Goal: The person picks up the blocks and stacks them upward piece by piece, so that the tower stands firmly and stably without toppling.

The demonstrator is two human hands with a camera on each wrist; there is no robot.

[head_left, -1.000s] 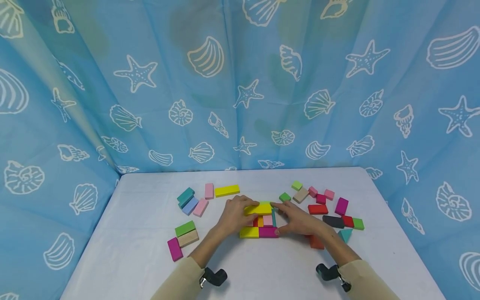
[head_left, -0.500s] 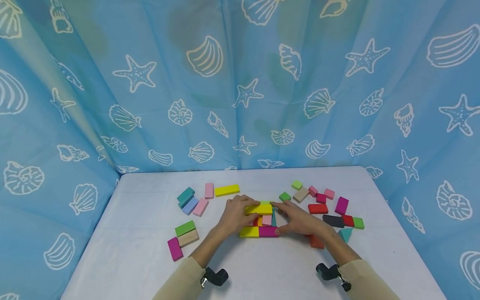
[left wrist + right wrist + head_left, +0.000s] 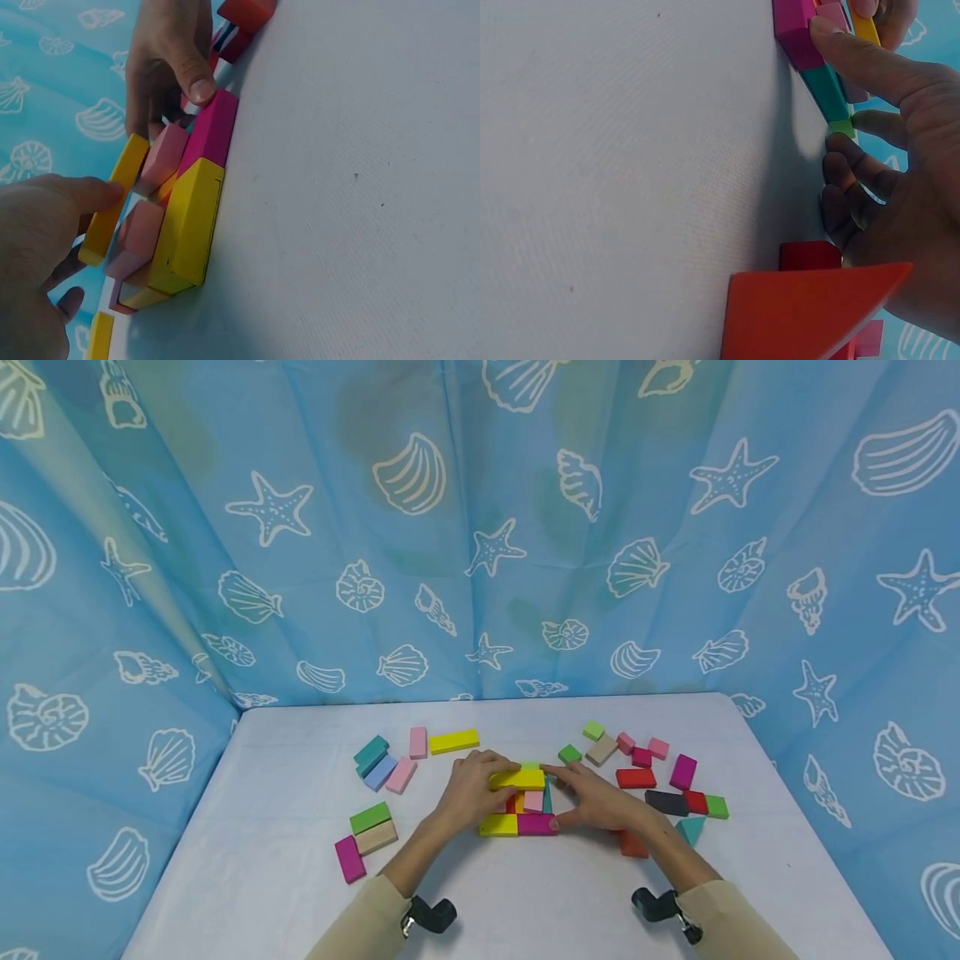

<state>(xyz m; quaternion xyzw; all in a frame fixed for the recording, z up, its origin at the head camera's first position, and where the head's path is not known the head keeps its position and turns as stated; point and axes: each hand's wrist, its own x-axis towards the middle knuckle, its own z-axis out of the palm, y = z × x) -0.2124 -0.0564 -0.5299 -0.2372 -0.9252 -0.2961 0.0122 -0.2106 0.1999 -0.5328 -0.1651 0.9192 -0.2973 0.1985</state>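
Observation:
My left hand (image 3: 467,792) pinches a long yellow block (image 3: 522,778) at its left part; in the left wrist view this block (image 3: 114,201) lies along the upper side of two pink blocks (image 3: 163,156). Nearest me in the structure are a yellow block (image 3: 498,825) and a magenta block (image 3: 536,824), end to end. The thumb of my right hand (image 3: 600,799) touches the magenta block's right end. In the right wrist view its index fingertip touches a light green block (image 3: 841,127), beyond a teal piece (image 3: 826,91). Its other fingers are loosely bent, holding nothing.
Loose blocks lie on both sides of the white table (image 3: 285,793): green (image 3: 370,816), wooden (image 3: 377,837) and magenta (image 3: 350,858) at left, red (image 3: 636,778), black (image 3: 667,802) and teal (image 3: 690,829) at right. An orange block (image 3: 633,843) lies under my right forearm. A blue curtain (image 3: 465,610) hangs behind.
The pinched yellow block has shifted very slightly right, and the right pink block beneath it slightly left. Both hands otherwise stay where they were.

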